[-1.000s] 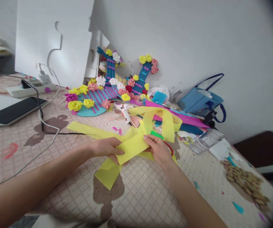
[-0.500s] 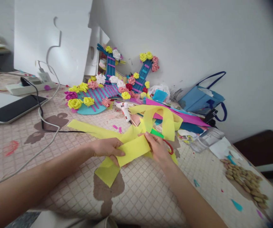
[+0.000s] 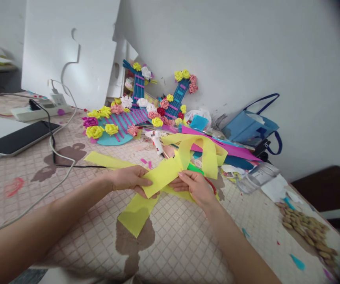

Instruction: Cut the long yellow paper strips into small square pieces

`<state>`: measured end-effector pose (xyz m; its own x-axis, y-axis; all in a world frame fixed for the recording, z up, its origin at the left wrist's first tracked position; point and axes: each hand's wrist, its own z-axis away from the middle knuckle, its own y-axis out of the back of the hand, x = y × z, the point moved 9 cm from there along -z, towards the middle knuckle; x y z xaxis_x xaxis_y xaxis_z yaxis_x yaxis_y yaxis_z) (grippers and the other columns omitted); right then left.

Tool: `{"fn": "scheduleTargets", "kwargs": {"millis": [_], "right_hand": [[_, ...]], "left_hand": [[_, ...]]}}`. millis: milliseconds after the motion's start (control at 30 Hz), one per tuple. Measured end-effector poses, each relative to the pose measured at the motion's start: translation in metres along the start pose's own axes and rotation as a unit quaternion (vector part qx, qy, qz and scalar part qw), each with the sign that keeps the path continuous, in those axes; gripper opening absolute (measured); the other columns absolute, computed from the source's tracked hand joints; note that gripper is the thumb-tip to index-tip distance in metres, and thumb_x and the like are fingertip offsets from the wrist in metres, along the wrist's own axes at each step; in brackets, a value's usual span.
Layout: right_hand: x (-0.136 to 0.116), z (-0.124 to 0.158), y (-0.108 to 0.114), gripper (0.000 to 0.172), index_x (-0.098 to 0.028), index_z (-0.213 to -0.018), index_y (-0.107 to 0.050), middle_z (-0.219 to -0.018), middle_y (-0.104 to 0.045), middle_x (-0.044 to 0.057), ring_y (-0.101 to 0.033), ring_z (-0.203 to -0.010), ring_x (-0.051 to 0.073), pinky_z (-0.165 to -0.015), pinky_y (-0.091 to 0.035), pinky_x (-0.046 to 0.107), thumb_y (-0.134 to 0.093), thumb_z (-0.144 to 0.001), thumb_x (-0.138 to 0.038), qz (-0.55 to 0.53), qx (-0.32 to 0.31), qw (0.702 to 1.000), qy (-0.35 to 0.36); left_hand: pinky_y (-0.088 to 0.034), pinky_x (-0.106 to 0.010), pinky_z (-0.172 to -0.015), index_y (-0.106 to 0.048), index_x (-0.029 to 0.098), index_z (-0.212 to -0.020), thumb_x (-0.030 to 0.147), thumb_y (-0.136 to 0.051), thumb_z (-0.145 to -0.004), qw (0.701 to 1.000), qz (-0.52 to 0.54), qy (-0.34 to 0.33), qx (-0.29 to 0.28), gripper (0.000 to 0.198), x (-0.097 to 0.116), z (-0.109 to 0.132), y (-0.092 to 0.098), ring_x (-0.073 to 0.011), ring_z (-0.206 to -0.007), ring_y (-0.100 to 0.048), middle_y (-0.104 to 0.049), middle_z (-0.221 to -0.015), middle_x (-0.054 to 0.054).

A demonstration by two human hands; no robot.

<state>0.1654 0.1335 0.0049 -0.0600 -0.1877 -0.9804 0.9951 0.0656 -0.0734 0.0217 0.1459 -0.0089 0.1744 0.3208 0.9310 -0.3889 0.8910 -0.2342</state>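
Note:
Both hands pinch a long yellow paper strip (image 3: pixel 162 175) just above the checked table cloth (image 3: pixel 172 240). My left hand (image 3: pixel 130 179) grips the strip's folded near end between thumb and fingers. My right hand (image 3: pixel 195 187) holds the same strip a little further right, fingers closed over it. The strip's free tail (image 3: pixel 136 215) hangs down onto the cloth, and its other end loops up behind my right hand. Red-handled scissors (image 3: pixel 211 183) lie partly hidden under my right hand.
A blue craft piece with paper roses (image 3: pixel 122 120) stands behind. A white glue gun (image 3: pixel 156 140), pink and blue sheets (image 3: pixel 231 150), a blue bag (image 3: pixel 248 126), a phone (image 3: pixel 16 138), a power strip (image 3: pixel 38 110) with cables and nuts (image 3: pixel 305 227) lie around.
My hands have drawn closer together, and the held part of the yellow strip has tilted and folded more steeply between them. The rest of the table looks unchanged.

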Motion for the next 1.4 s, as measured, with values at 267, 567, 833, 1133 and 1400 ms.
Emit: {"fn": "scheduleTargets", "kwargs": {"millis": [267, 567, 833, 1133, 1400], "right_hand": [[-0.002, -0.001, 0.0, 0.039, -0.02, -0.091, -0.069, -0.082, -0.072, 0.007, -0.068, -0.067, 0.022, -0.054, -0.053, 0.031, -0.063, -0.07, -0.052, -0.035, 0.007, 0.999, 0.007], [-0.001, 0.0, -0.002, 0.039, -0.02, -0.095, -0.069, -0.082, -0.072, 0.006, -0.067, -0.073, 0.022, -0.058, -0.052, 0.032, -0.063, -0.071, -0.051, -0.053, 0.013, 0.998, 0.01], [-0.002, -0.002, 0.002, 0.031, -0.018, -0.089, -0.07, -0.079, -0.071, 0.003, -0.064, -0.07, 0.016, -0.061, -0.049, 0.025, -0.067, -0.071, -0.042, -0.023, 0.044, 0.998, 0.048], [0.005, -0.003, 0.002, 0.026, -0.018, -0.084, -0.068, -0.076, -0.068, 0.0, -0.062, -0.066, 0.015, -0.057, -0.052, 0.026, -0.066, -0.072, -0.041, 0.022, 0.032, 0.998, 0.043], [0.006, -0.002, -0.001, 0.028, -0.019, -0.089, -0.067, -0.081, -0.068, 0.002, -0.063, -0.07, 0.017, -0.054, -0.053, 0.027, -0.064, -0.074, -0.041, 0.038, 0.033, 0.998, 0.047]], "left_hand": [[-0.05, -0.027, -0.077, -0.066, 0.011, -0.091, 0.031, -0.064, -0.076, 1.0, 0.007, 0.009, -0.005, 0.025, 0.0, 0.001, -0.004, -0.017, -0.084, -0.064, -0.069, -0.091, -0.01], [-0.051, -0.026, -0.074, -0.067, 0.012, -0.09, 0.032, -0.061, -0.078, 0.999, -0.015, 0.01, -0.042, 0.024, -0.007, -0.002, -0.013, -0.0161, -0.079, -0.064, -0.07, -0.083, -0.007], [-0.052, -0.026, -0.072, -0.068, 0.013, -0.09, 0.036, -0.062, -0.077, 0.996, -0.031, 0.035, -0.078, 0.026, -0.014, -0.005, -0.026, -0.0153, -0.073, -0.064, -0.07, -0.078, -0.006], [-0.049, -0.026, -0.074, -0.066, 0.013, -0.09, 0.039, -0.067, -0.073, 0.999, 0.025, 0.03, -0.016, 0.032, -0.005, -0.002, -0.013, -0.0156, -0.077, -0.064, -0.069, -0.087, -0.008], [-0.049, -0.027, -0.076, -0.066, 0.011, -0.097, 0.046, -0.061, -0.076, 0.992, 0.097, 0.029, 0.072, 0.041, -0.005, -0.001, 0.005, -0.0162, -0.08, -0.064, -0.069, -0.095, -0.01]]}}
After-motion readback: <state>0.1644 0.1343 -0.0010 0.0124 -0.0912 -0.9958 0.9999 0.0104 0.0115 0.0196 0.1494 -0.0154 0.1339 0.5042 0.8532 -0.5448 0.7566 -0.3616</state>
